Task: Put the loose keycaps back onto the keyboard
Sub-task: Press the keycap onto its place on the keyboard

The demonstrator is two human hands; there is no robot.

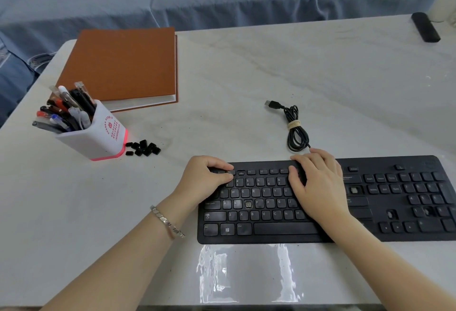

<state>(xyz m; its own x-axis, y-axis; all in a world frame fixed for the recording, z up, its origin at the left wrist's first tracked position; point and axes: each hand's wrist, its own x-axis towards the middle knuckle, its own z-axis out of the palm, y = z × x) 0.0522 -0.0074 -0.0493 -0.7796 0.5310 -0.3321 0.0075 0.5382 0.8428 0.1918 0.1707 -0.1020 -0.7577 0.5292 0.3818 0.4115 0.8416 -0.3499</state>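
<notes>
- Location: the loose keycaps (143, 148) lie in a small heap on the table (246, 76), just beside the base of the pen holder (98, 135) and well apart from the keyboard (283, 228), which sits near the front edge of the table.
- Keyboard condition: several positions are uncapped. One empty socket (248, 203) shows in the home row between S and F, and others show further right.
- Left hand (204, 180): the fingers are curled down onto the function row at the top-left corner. Whether they pinch a cap or merely press cannot be determined.
- Right hand (318, 187): laid flat, with fingers extended over the keys right of centre — nothing visibly held.
- Handling: each cap is judged to be a light, rigid, hollow plastic shell with smooth sides, likely to flick away if squeezed hard. Take one cap at a time by two opposite side walls, legend upward.
- Seating: the socket clips are probably fragile. Align the cap square, then press straight down on its centre.
- Materials: the keyboard is matt black plastic with low, flat keys and rounded corners. The table is pale, marbled, smooth and slightly glossy. A bundled USB cable (294, 130), tied with a band, lies behind the keyboard.
</notes>
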